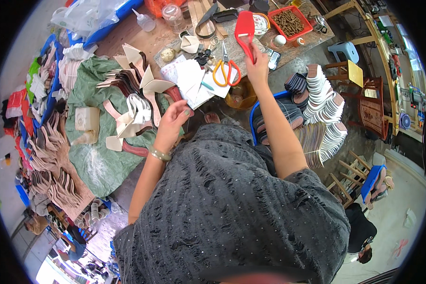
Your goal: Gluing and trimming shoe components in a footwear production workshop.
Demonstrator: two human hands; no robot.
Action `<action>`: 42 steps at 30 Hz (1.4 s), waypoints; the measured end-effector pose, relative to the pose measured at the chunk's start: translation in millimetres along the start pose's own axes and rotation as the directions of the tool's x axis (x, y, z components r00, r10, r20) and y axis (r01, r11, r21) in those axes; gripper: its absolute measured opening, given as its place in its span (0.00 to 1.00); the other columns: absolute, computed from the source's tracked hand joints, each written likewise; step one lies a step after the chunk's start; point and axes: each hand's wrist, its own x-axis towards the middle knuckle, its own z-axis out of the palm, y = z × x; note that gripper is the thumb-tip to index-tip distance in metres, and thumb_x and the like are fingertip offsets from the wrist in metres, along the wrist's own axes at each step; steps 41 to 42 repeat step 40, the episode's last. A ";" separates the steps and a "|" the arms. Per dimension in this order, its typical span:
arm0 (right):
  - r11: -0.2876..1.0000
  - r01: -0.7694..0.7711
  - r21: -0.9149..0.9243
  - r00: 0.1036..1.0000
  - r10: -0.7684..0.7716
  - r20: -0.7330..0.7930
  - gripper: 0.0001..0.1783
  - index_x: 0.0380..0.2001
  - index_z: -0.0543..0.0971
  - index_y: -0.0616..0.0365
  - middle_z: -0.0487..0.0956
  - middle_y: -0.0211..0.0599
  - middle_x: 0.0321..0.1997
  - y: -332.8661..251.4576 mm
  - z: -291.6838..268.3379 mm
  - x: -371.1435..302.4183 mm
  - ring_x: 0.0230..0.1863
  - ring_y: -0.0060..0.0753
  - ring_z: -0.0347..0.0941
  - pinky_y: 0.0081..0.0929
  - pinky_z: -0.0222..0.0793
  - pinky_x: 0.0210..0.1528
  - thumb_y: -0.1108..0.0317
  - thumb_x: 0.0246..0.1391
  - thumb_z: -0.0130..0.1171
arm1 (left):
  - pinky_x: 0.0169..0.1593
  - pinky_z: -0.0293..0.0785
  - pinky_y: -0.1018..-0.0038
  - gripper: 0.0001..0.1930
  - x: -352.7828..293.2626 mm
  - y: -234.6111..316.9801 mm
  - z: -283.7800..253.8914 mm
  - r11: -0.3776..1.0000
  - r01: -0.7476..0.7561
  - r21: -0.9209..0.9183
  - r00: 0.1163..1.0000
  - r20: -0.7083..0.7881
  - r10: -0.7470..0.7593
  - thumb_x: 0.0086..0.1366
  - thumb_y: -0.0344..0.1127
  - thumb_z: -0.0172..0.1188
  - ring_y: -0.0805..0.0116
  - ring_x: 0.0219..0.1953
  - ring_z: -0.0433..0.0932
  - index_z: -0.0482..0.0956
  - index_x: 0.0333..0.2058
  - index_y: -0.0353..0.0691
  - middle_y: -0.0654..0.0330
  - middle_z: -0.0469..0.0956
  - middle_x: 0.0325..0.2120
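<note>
My right hand [257,71] is raised over the table's far side, its fingers closed on the narrow end of a red strap-shaped shoe piece [244,29] with a wide head. My left hand [174,117] hangs near the table's front edge, fingers loosely curled and apart, with nothing visible in it. Close to its fingertips lie shoe pieces [152,84] with beige heads and dark red straps, and a bundle of white loops [138,110]. Scissors [221,74] with orange and yellow handles rest on white papers [190,78] between my hands.
A red tray [296,34] of brown bits stands at the far right, near a phone [273,58]. Green sheeting [92,165] and a cloudy plastic jug [86,118] are on the left. Stacked soles [317,109] fill the blue-rimmed container beside my right arm. Stools and chairs stand farther right.
</note>
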 end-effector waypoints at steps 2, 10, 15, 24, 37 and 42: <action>0.855 -0.185 -0.484 0.983 0.161 -0.092 0.27 0.50 0.73 0.54 0.71 0.47 0.37 38.1 1.6 8.1 0.40 0.50 0.67 0.38 0.63 0.45 0.62 0.44 0.62 | 0.45 0.69 0.79 0.18 -9.2 -4.9 -9.0 0.999 0.043 0.032 0.998 -0.040 -0.042 0.67 0.35 0.50 0.74 0.43 0.74 0.67 0.54 0.38 0.62 0.73 0.42; 0.705 -0.319 -0.633 0.947 0.250 -0.199 0.27 0.50 0.74 0.49 0.67 0.49 0.42 67.4 33.3 5.6 0.48 0.51 0.62 0.42 0.62 0.52 0.58 0.44 0.64 | 0.41 0.67 0.81 0.18 -37.8 -11.1 -32.2 0.993 0.116 -0.025 0.968 -0.220 -0.118 0.66 0.37 0.51 0.76 0.41 0.74 0.68 0.52 0.37 0.63 0.75 0.40; 0.768 -0.258 -0.586 0.966 0.199 -0.163 0.26 0.48 0.75 0.50 0.67 0.49 0.43 73.1 37.3 -1.8 0.48 0.51 0.62 0.42 0.61 0.52 0.58 0.44 0.65 | 0.41 0.67 0.81 0.17 -36.8 -12.4 -37.4 0.996 0.086 -0.018 0.973 -0.213 -0.087 0.67 0.37 0.51 0.76 0.41 0.74 0.68 0.52 0.38 0.63 0.75 0.41; 0.820 -0.139 -0.555 0.987 0.066 -0.149 0.32 0.53 0.70 0.52 0.65 0.55 0.52 67.0 33.5 -0.4 0.54 0.54 0.60 0.46 0.56 0.56 0.60 0.43 0.65 | 0.46 0.68 0.76 0.18 -47.4 47.7 -33.6 0.987 -0.140 -0.084 0.945 -0.307 0.108 0.64 0.36 0.53 0.70 0.44 0.72 0.67 0.51 0.35 0.59 0.74 0.40; 0.995 -0.005 0.103 0.805 -0.057 0.591 0.14 0.39 0.78 0.59 0.75 0.43 0.37 -89.1 154.0 -54.0 0.33 0.39 0.75 0.33 0.70 0.38 0.67 0.48 0.58 | 0.46 0.78 0.73 0.04 -160.5 209.3 -11.9 0.465 -0.584 -0.665 0.343 0.317 0.884 0.66 0.30 0.51 0.56 0.53 0.72 0.71 0.34 0.37 0.53 0.71 0.42; 0.993 -0.113 -0.017 0.829 0.104 0.549 0.14 0.39 0.79 0.59 0.75 0.47 0.38 -62.8 157.3 -56.7 0.33 0.42 0.76 0.34 0.70 0.40 0.68 0.47 0.59 | 0.35 0.80 0.78 0.03 -172.4 197.5 0.8 0.099 -0.675 -0.732 0.249 -0.100 0.963 0.53 0.22 0.63 0.59 0.41 0.78 0.77 0.26 0.32 0.51 0.72 0.33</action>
